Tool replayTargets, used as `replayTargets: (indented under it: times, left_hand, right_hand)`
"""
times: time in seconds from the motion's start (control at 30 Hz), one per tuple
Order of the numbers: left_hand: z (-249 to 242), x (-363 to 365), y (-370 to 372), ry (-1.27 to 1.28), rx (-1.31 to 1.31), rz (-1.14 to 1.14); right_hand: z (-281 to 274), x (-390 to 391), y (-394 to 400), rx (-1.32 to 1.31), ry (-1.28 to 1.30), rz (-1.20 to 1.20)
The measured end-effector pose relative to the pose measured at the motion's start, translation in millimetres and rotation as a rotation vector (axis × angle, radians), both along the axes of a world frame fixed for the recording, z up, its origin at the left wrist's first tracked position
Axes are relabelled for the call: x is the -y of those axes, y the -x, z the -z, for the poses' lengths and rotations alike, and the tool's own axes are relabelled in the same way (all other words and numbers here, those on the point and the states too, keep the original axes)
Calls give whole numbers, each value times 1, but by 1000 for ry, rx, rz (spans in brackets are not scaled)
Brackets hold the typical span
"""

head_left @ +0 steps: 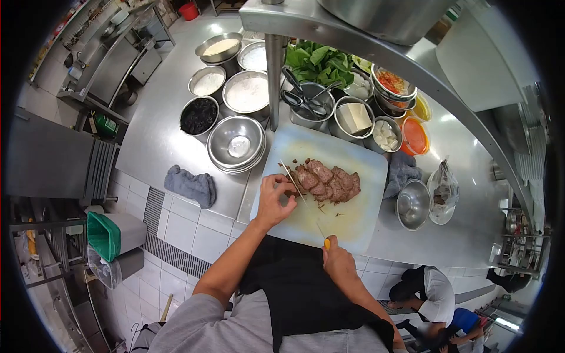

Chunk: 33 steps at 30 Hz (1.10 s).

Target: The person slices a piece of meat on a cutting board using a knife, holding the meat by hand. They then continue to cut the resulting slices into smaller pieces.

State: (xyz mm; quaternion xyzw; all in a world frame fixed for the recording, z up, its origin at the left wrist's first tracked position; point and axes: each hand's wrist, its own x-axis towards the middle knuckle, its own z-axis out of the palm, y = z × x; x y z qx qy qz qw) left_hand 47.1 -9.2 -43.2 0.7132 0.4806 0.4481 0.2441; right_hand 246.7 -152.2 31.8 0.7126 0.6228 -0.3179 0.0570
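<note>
In the head view, a light cutting board (353, 226) lies at the table edge in front of me. Brown cooked meat (332, 182) is on it, cut into slices that lie close together. My right hand (340, 263) grips the yellow handle of a knife (302, 197), whose thin blade points away and to the left across the left part of the meat. Just left of the blade, my left hand (275, 202) has its fingers curled on the end of the meat. Small meat crumbs are scattered around the slices.
Stacked steel bowls (235, 144), a bowl of black food (199, 116) and bowls of white powder (246, 91) stand left. Behind the board are a container of utensils (312, 106), leafy greens (318, 62) and tofu (355, 117). A steel shelf (376, 26) overhangs. Other people (435, 294) are lower right.
</note>
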Motion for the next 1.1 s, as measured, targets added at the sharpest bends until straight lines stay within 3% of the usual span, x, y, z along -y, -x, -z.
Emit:
replayTargets:
  times: [0.1, 0.17, 0.2, 0.27, 0.37, 1.1]
  left_hand:
    - [-39, -38, -12, -169, 31, -56]
    - [-61, -75, -28, -231, -57, 47]
    - [-51, -83, -33, -233, -57, 34]
    - [-31, -93, -40, -125, -356, 260]
    - [-21, -95, -39, -25, -426, 301]
    - [-13, -101, -39, 57, -380, 277]
  right_hand:
    - [5, 6, 0, 10, -15, -8]
    - [7, 6, 1, -34, -96, -5]
    - [7, 6, 1, -33, -98, -18]
    - [5, 6, 2, 2, -89, -16]
    - [10, 8, 1, -36, -102, -4]
    - [-11, -8, 7, 106, 57, -39]
